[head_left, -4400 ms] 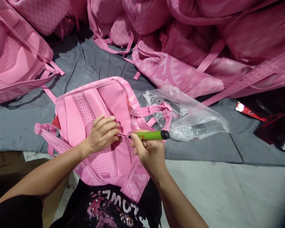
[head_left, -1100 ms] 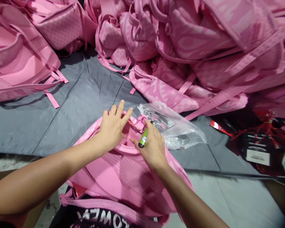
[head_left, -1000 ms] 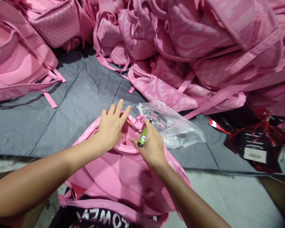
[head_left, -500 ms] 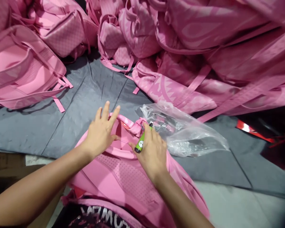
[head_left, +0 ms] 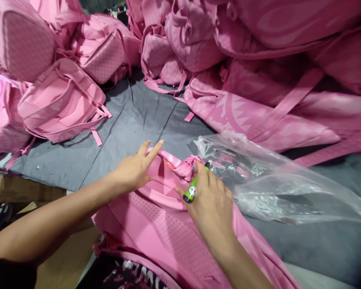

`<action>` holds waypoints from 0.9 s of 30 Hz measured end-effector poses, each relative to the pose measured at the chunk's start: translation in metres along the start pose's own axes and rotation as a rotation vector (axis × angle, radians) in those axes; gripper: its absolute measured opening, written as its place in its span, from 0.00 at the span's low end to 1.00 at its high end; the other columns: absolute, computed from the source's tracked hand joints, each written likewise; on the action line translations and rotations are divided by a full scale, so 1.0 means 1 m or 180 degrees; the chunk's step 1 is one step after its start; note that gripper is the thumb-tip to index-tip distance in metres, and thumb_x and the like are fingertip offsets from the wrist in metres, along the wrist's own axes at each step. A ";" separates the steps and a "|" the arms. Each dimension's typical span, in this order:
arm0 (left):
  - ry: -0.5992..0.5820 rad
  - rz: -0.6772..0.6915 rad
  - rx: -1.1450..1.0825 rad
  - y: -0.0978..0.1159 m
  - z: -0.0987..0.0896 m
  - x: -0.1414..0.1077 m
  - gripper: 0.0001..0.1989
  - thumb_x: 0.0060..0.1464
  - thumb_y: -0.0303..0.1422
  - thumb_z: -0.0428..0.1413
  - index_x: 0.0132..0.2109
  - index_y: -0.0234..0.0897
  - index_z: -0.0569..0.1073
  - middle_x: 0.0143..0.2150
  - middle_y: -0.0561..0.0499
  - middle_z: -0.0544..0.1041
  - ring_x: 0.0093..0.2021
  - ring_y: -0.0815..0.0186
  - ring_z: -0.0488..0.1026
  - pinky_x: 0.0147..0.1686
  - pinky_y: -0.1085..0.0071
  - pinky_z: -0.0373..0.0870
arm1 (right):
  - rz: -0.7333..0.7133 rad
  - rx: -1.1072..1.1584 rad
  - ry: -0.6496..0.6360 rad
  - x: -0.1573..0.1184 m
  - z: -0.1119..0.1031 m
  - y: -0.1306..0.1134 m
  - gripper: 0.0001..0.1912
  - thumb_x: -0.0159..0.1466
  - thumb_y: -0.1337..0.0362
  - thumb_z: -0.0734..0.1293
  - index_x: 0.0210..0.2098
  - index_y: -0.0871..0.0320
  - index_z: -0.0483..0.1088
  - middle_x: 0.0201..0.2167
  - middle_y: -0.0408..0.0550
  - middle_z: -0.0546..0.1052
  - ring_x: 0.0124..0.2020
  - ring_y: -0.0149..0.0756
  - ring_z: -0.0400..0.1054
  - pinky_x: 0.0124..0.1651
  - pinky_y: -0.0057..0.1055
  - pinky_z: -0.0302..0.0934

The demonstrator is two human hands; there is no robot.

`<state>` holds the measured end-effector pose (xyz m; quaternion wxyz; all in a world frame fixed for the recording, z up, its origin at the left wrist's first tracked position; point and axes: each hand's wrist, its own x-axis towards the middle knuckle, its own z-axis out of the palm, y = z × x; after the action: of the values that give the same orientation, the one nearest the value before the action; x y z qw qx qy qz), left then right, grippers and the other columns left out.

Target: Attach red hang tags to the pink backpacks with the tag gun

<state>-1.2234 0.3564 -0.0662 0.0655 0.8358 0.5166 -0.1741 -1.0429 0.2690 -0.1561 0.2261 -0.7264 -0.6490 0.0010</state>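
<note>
A pink backpack [head_left: 168,224] with a dotted mesh back panel lies in front of me, its top facing the table. My left hand [head_left: 138,168] rests at the left of its top opening, fingers spread and thumb on the inner edge. In my right hand [head_left: 212,196] is a green marker [head_left: 195,184] with black ends, held slanted across the fingers. That hand also sits at the opening's right side, close to a bunched pink strap [head_left: 188,166]. A small orange-red label shows inside the rim. The right fingertips are partly hidden.
A clear plastic bag [head_left: 267,192] with small pink pieces inside lies right of the backpack. Pink backpacks [head_left: 63,100] are piled at the left and back, and a large heap [head_left: 258,88] fills the right. The grey table covering [head_left: 117,140] runs beneath. Cardboard boxes [head_left: 63,257] stand below left.
The view has shifted left, showing more backpacks and cardboard there. My left hand has turned slightly, with fewer fingers visible. The right hand still holds the marker by the opening.
</note>
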 end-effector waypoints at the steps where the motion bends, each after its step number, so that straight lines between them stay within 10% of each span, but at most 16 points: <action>1: 0.0028 0.0035 -0.0033 0.000 0.000 0.000 0.53 0.55 0.34 0.60 0.72 0.47 0.28 0.73 0.33 0.43 0.56 0.50 0.73 0.47 0.63 0.73 | -0.0006 -0.0029 -0.0011 0.001 0.001 0.000 0.29 0.66 0.56 0.63 0.63 0.63 0.57 0.50 0.63 0.75 0.46 0.56 0.70 0.42 0.45 0.61; 8: 0.0327 0.0290 -0.0132 -0.005 0.007 -0.003 0.50 0.57 0.30 0.58 0.72 0.46 0.30 0.72 0.34 0.48 0.53 0.55 0.75 0.48 0.65 0.71 | -0.0148 -0.0111 0.0159 -0.004 0.002 0.001 0.30 0.67 0.56 0.62 0.64 0.65 0.55 0.54 0.70 0.72 0.52 0.60 0.68 0.48 0.50 0.62; 15: 0.0662 0.0494 -0.0181 -0.012 0.014 -0.002 0.49 0.53 0.20 0.50 0.72 0.42 0.29 0.72 0.34 0.49 0.51 0.58 0.76 0.45 0.66 0.72 | -0.1334 -0.0245 0.0513 0.024 0.003 -0.033 0.32 0.66 0.69 0.59 0.68 0.57 0.46 0.67 0.67 0.57 0.70 0.58 0.45 0.64 0.65 0.38; 22: -0.0009 0.0411 -0.0208 -0.013 0.001 -0.005 0.60 0.49 0.31 0.63 0.72 0.44 0.25 0.73 0.32 0.40 0.57 0.49 0.72 0.47 0.62 0.73 | -0.1016 -0.0041 -0.0007 0.047 0.017 -0.049 0.36 0.58 0.76 0.59 0.65 0.65 0.53 0.52 0.61 0.73 0.51 0.48 0.67 0.50 0.43 0.55; 27: 0.0165 0.0280 0.0341 -0.011 0.004 -0.003 0.52 0.52 0.21 0.54 0.72 0.44 0.29 0.60 0.36 0.63 0.43 0.56 0.77 0.37 0.66 0.72 | -0.0734 0.0092 0.0128 0.039 0.019 -0.044 0.33 0.59 0.71 0.62 0.64 0.64 0.54 0.50 0.60 0.74 0.52 0.51 0.65 0.49 0.43 0.54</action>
<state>-1.2353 0.3581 -0.0684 0.0148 0.8642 0.4709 -0.1766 -1.0840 0.3144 -0.1471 0.2481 -0.6435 -0.7235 -0.0302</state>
